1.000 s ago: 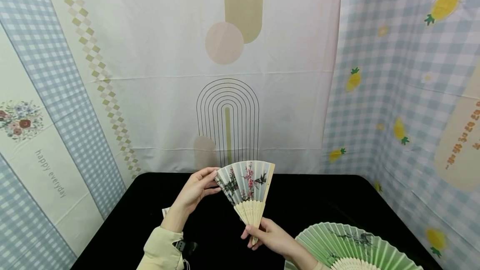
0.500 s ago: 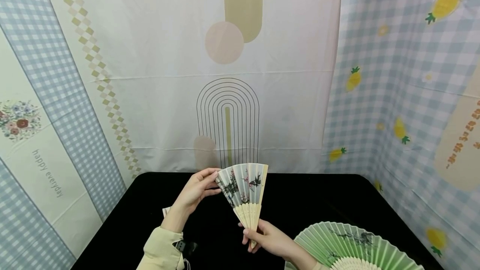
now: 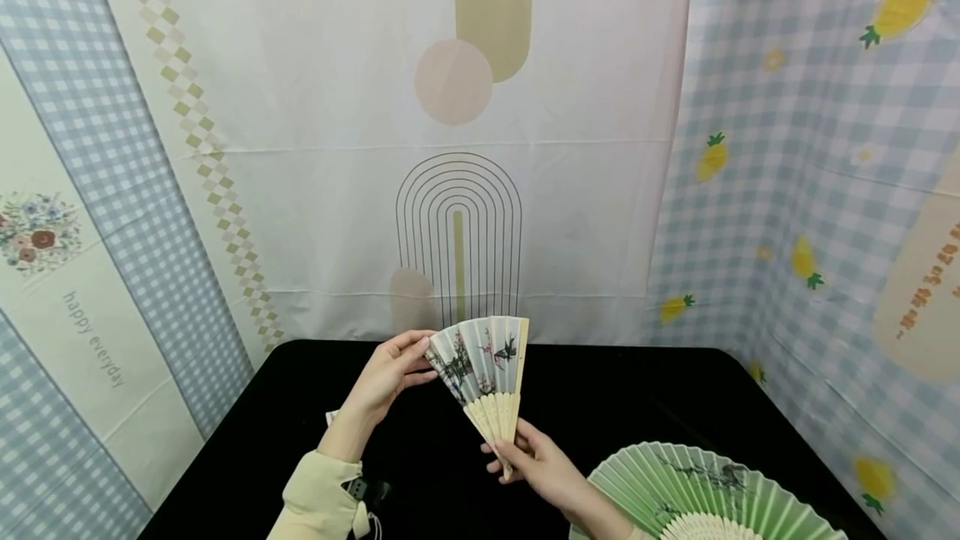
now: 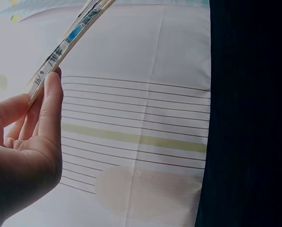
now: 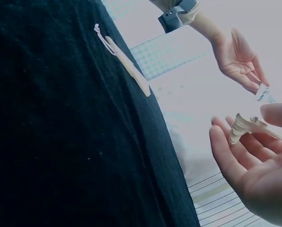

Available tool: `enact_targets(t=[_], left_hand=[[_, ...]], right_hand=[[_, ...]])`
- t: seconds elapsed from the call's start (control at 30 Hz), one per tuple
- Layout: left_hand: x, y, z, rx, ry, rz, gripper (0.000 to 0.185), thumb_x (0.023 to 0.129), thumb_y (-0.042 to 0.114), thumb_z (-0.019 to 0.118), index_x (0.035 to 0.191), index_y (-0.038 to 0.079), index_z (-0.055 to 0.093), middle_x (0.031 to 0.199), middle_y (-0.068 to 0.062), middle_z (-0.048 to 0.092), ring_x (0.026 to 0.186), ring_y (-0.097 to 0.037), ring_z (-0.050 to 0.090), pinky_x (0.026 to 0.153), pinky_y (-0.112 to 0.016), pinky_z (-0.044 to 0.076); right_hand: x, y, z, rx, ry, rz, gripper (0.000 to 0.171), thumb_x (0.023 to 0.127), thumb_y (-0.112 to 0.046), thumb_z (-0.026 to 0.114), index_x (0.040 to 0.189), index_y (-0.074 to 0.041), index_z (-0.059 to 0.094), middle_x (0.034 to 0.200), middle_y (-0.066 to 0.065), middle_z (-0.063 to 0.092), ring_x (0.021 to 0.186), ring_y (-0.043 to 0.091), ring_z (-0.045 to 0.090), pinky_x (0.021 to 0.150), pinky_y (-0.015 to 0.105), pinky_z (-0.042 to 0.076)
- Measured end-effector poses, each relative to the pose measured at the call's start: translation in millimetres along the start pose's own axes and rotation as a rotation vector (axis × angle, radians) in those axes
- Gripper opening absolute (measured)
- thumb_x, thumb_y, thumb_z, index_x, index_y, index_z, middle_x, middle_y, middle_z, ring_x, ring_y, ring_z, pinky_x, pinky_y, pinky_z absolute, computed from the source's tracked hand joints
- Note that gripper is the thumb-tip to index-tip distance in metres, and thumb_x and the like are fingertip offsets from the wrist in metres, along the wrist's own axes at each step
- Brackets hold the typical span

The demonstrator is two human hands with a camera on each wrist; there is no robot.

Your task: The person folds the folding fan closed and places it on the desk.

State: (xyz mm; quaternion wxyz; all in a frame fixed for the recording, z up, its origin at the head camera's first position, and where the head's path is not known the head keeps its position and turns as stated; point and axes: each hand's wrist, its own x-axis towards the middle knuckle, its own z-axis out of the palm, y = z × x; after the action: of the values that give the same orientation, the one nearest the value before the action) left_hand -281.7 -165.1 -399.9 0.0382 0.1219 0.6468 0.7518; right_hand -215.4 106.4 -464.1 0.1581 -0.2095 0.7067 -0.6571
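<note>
Painted fan [image 3: 483,365], partly spread, held upright above the table [image 3: 637,390]. Right hand [image 3: 536,465] curls round the pivot end, steadying it; left hand [image 3: 386,373] pinches the outer rib, setting the spread. Green fan [image 3: 697,494] lies open beside the right hand.

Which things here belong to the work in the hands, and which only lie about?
In use:
painted paper fan
left hand, pinching its outer edge
right hand, holding its ribs

Lying about:
green fan, spread open
closed fan
black table
</note>
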Motion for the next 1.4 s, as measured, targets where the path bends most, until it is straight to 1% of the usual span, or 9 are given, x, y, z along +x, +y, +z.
enact_targets(t=[0.13,0.27,0.5,0.67,0.87,0.93,1.1,1.3,1.4], left_hand=[[0.0,1.5,0.1,-0.014,0.011,0.003,0.040,0.107,0.019,0.054,0.138,-0.006,0.053,0.116,-0.010,0.068,0.098,-0.022,0.070,0.087,-0.039,0.059],[0.4,0.7,-0.7,-0.031,0.008,0.008,0.040,0.107,0.018,0.054,0.138,-0.006,0.053,0.116,-0.009,0.068,0.100,-0.025,0.069,0.087,-0.040,0.058],[0.1,-1.0,-1.9,-0.056,-0.006,0.003,0.040,0.107,0.019,0.053,0.139,-0.007,0.051,0.118,-0.008,0.067,0.099,-0.021,0.070,0.087,-0.039,0.059],[0.1,0.3,-0.1,-0.079,0.001,-0.012,0.041,0.107,0.020,0.053,0.139,-0.006,0.052,0.118,-0.009,0.067,0.100,-0.023,0.069,0.088,-0.041,0.058],[-0.1,1.8,2.5,-0.107,0.017,-0.042,0.043,0.108,0.022,0.050,0.141,-0.006,0.050,0.117,-0.009,0.068,0.101,-0.024,0.069,0.086,-0.038,0.059],[-0.2,2.0,3.2,-0.110,0.016,-0.047,0.044,0.109,0.023,0.050,0.142,-0.007,0.049,0.117,-0.009,0.068,0.099,-0.022,0.069,0.086,-0.037,0.059],[0.0,1.1,4.8,-0.110,0.000,-0.039,0.046,0.108,0.025,0.052,0.141,-0.007,0.050,0.116,-0.007,0.069,0.098,-0.019,0.070,0.086,-0.037,0.059],[1.4,1.1,6.4,-0.110,-0.011,-0.034,0.045,0.108,0.025,0.052,0.140,-0.006,0.052,0.115,-0.007,0.069,0.098,-0.019,0.070,0.086,-0.037,0.059],[2.2,1.1,6.7,-0.112,-0.013,-0.036,0.045,0.107,0.025,0.053,0.140,-0.007,0.052,0.116,-0.007,0.069,0.098,-0.019,0.070,0.086,-0.037,0.059]], right_hand=[[-0.2,0.8,-0.4,0.044,0.066,-0.011,0.060,0.105,-0.024,0.059,0.150,0.008,0.036,0.131,0.025,0.062,0.107,0.036,0.068,0.078,0.031,0.059],[-0.9,0.1,0.3,0.085,0.090,0.003,0.059,0.103,-0.023,0.061,0.149,0.008,0.039,0.130,0.023,0.063,0.109,0.037,0.067,0.078,0.029,0.059],[-2.6,0.4,2.9,0.094,0.079,0.016,0.056,0.103,-0.022,0.062,0.147,0.008,0.043,0.125,0.021,0.067,0.101,0.023,0.070,0.077,0.028,0.059],[-2.6,0.6,3.0,0.112,0.071,0.027,0.055,0.103,-0.022,0.062,0.146,0.007,0.044,0.124,0.023,0.066,0.102,0.026,0.070,0.077,0.028,0.059],[-2.5,3.7,2.4,0.117,0.054,0.030,0.056,0.103,-0.022,0.062,0.147,0.007,0.043,0.122,0.019,0.069,0.097,0.019,0.070,0.078,0.028,0.059],[-2.7,5.0,2.4,0.116,0.044,0.022,0.057,0.103,-0.022,0.062,0.147,0.007,0.043,0.123,0.020,0.068,0.099,0.020,0.070,0.079,0.029,0.059],[-3.4,6.6,2.5,0.107,0.025,0.015,0.055,0.103,-0.022,0.062,0.147,0.007,0.044,0.126,0.019,0.067,0.105,0.026,0.069,0.082,0.033,0.059],[-4.4,6.3,2.6,0.102,0.025,0.009,0.054,0.103,-0.020,0.061,0.147,0.008,0.044,0.126,0.020,0.066,0.101,0.019,0.070,0.082,0.034,0.059],[-4.3,6.4,2.1,0.101,0.031,0.012,0.054,0.103,-0.020,0.061,0.146,0.007,0.044,0.125,0.019,0.067,0.101,0.020,0.070,0.082,0.035,0.059]])
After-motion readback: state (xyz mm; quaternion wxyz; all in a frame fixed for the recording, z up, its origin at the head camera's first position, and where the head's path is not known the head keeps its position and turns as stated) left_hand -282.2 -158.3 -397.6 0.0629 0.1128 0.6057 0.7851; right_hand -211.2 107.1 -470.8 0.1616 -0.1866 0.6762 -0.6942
